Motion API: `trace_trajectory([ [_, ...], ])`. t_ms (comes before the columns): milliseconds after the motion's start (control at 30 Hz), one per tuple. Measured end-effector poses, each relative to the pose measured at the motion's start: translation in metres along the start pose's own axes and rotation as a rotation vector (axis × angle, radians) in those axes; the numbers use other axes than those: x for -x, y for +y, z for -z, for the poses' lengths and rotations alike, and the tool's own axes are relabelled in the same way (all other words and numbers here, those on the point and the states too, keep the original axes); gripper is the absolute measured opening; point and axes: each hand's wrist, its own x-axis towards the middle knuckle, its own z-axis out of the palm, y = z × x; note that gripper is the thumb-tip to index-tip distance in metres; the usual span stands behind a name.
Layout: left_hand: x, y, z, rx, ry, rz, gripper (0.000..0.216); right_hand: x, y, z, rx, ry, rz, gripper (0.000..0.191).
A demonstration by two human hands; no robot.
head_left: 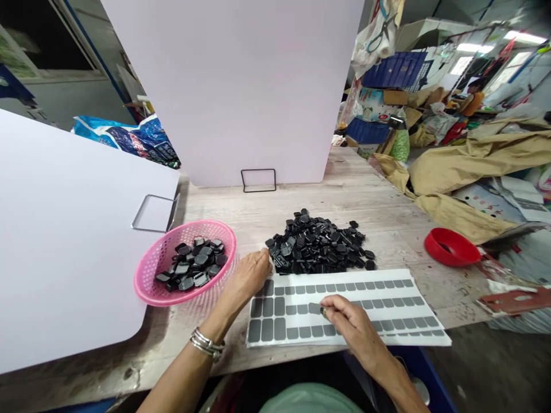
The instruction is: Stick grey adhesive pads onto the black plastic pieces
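Note:
My left hand [253,274], with silver bangles at the wrist, is at the left edge of a heap of small black plastic pieces [318,241]. Its fingers are closed together, and whatever lies between them is hidden. Over a white sheet [340,322] printed with rows of grey stickers, my right hand [353,322] pinches a small grey sticker [314,308] that sits slightly askew from its row. More black pieces [201,259] lie in a pink perforated basket [144,281] to the left of my left hand.
A tall white board [241,92] stands at the back, with a black wire stand [259,190] at its foot. Another white board [73,241] leans at the left. A red round container [450,249] sits at right. Brown cloth [482,166] and crates lie beyond the table [387,229].

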Motion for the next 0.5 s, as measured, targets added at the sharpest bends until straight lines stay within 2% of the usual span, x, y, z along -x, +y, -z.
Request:
trace_trajectory([
  [133, 0.015, -0.003, 0.015, 0.124, 0.046, 0.035, 0.023, 0.000, -0.008, -0.006, -0.179, -0.109, 0.033, 0.030],
  [200, 0.027, 0.002, 0.021, 0.393, 0.093, 0.102, 0.023, 0.001, -0.017, -0.010, -0.282, -0.183, 0.043, 0.034],
  [267, 0.042, 0.013, 0.022, 0.827, 0.077, 0.165, 0.027, 0.003, -0.026, -0.014, -0.376, -0.261, 0.044, 0.041],
  [367, 0.064, 0.034, 0.012, 1.413, -0.097, 0.198, 0.041, 0.004, -0.031, -0.022, -0.446, -0.342, 0.045, 0.049],
  [433, 0.076, 0.047, 0.000, 1.654, -0.218, 0.221, 0.047, 0.003, -0.027, -0.026, -0.422, -0.368, 0.040, 0.051],
  [500, 0.084, 0.056, -0.014, 1.800, -0.300, 0.259, 0.050, 0.004, -0.020, -0.028, -0.377, -0.394, 0.025, 0.054],
])
